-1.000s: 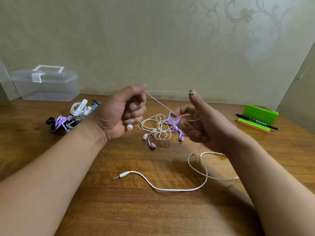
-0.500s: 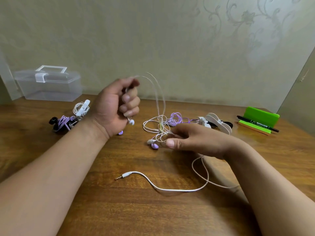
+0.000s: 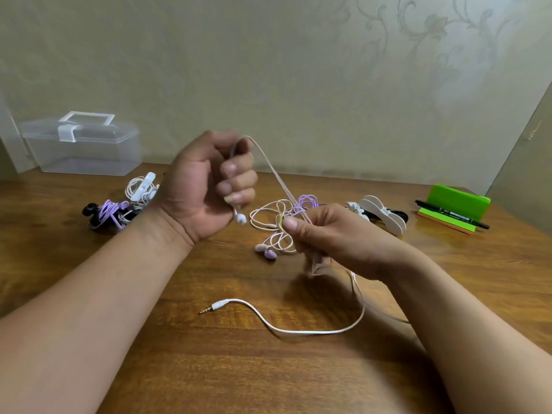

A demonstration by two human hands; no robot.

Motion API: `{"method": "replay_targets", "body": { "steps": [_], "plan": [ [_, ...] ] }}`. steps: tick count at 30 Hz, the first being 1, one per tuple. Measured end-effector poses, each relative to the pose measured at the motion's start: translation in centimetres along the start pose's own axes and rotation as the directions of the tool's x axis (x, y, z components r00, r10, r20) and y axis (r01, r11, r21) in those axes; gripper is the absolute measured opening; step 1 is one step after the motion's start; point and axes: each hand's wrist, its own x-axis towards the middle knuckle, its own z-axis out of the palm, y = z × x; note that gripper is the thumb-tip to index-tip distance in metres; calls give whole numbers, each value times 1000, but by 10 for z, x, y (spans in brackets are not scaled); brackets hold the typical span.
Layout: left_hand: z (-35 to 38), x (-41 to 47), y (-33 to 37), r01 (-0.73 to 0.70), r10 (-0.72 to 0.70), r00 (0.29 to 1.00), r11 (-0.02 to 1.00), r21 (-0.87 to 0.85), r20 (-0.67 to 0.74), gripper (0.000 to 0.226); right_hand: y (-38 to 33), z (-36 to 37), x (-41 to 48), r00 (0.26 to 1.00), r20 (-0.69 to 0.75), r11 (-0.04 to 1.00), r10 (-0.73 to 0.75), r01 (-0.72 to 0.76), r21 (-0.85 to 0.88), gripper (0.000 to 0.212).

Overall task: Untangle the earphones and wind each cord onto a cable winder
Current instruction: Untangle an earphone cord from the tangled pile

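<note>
My left hand (image 3: 206, 186) is raised above the table, fingers curled round the earbud end of a white earphone cord (image 3: 276, 171); one white bud (image 3: 240, 218) hangs below the fist. The cord slants down to my right hand (image 3: 331, 234), which pinches it. From there it trails across the wood to its jack plug (image 3: 213, 307). Behind my hands lies a tangle of pink, white and purple earphones (image 3: 276, 225). An empty white cable winder (image 3: 383, 215) stands to the right of it.
Two wound earphone sets sit at the left, purple on black (image 3: 109, 215) and white (image 3: 142, 188). A clear plastic box (image 3: 83, 144) stands against the wall. At the far right a black pen (image 3: 451, 218) lies against a green holder (image 3: 458, 201).
The taut cord between my hands went slack. My right hand dropped toward the table, then slid back up the cord and pinches it near the tangle. My left hand rose slightly.
</note>
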Motion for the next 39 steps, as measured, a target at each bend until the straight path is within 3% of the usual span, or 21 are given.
{"method": "replay_targets", "body": {
  "steps": [7,11,14,16,19,21,23,27,30,33,36,39],
  "plan": [
    [-18,-1,17,-127,120,992,958,-258,-45,36,1,-8,-1,972,-163,919,168,-214,-332,62],
    [-19,-1,17,-141,146,989,951,-274,-3,31,3,-10,0,975,-114,831,191,-223,-509,59],
    [-11,0,12,-107,106,994,992,-71,-22,27,0,-16,-5,995,-63,940,81,-97,-327,64],
    [-2,0,3,-37,42,998,991,130,-37,24,-3,-17,-7,987,-158,994,-8,-9,-106,75],
    [10,-3,-16,100,-82,995,872,479,-58,21,-6,-14,-2,940,-335,984,-70,120,131,76],
    [18,-6,-28,160,-152,986,776,610,-65,23,-7,-9,1,962,-268,943,-54,138,304,72],
    [23,-8,-35,183,-184,981,757,627,-64,24,-8,-2,3,983,-184,931,-7,74,358,67],
    [21,-7,-29,149,-144,988,749,646,-61,17,-6,-10,-1,995,-86,975,58,-38,217,49],
    [17,-6,-24,165,-133,986,745,647,-98,13,-7,-22,-3,983,-180,979,38,0,206,38],
    [14,-9,-26,224,-250,967,747,626,-47,20,-5,-25,0,953,-301,954,-4,95,286,30],
    [14,-13,-30,299,-406,914,695,653,14,23,-2,-22,3,963,-268,918,10,97,385,27],
    [18,-14,-34,310,-440,897,705,639,51,23,-1,-17,4,966,-256,864,48,88,495,26]
  ]
}}
